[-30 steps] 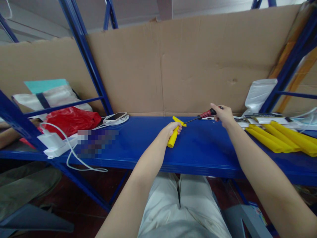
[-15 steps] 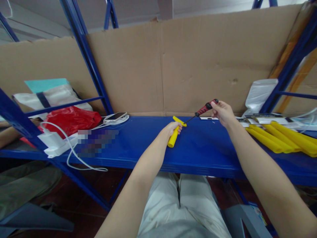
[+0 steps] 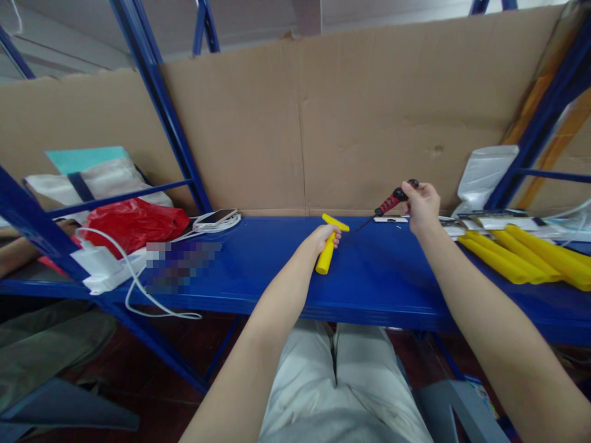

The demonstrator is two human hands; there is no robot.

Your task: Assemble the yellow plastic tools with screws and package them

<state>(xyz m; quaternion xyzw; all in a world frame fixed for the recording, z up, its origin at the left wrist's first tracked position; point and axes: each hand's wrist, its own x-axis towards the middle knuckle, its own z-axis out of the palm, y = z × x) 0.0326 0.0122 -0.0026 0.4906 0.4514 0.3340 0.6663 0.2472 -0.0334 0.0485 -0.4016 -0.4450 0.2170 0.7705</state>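
Wrapped around the stem of a yellow T-shaped handle (image 3: 325, 255) is my left hand (image 3: 327, 236), just above the blue bench. The crossbar points away from me and the thick round end faces me. My right hand (image 3: 421, 204) closes its fingers on the black end of a red and black screwdriver (image 3: 388, 203). The thin shaft slants down to the left, its tip a small gap to the right of the crossbar. My left hand hides part of the stem.
Several yellow tube-shaped pieces (image 3: 521, 255) lie at the right of the blue bench (image 3: 268, 271). A phone (image 3: 220, 216) with white cable, a white power strip (image 3: 106, 271) and a red plastic bag (image 3: 136, 221) are at left. Cardboard (image 3: 295, 123) stands behind. Another person's arm shows far left.
My right hand has drawn the screwdriver back to the right, and its tip has come away from the yellow handle. My left hand has barely shifted.
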